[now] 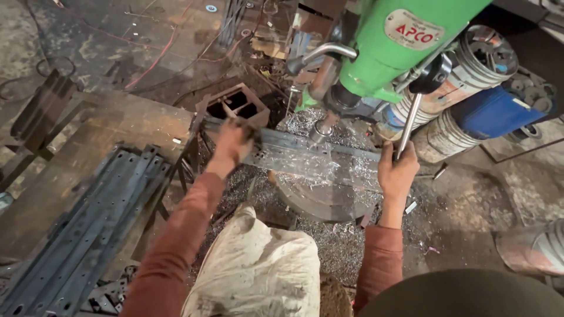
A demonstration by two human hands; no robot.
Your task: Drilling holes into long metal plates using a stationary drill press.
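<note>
So the left hand (234,142) is clamped down on one long flat steel bar (305,155) lying across the drill press table (329,199), right under the green drill head (399,47), while the right hand (397,170) is wrapped around the feed lever (411,120) just right of the bar. That bar looks heavy, stiff and probably slick with swarf, so gripping well clear of the bit seems smart. Left of the table sits a stack of punched strips (88,235), too overlapped to count.

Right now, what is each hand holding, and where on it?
Left hand grips the flat steel bar near its left end; right hand grips the drill press feed lever at its lower end.
</note>
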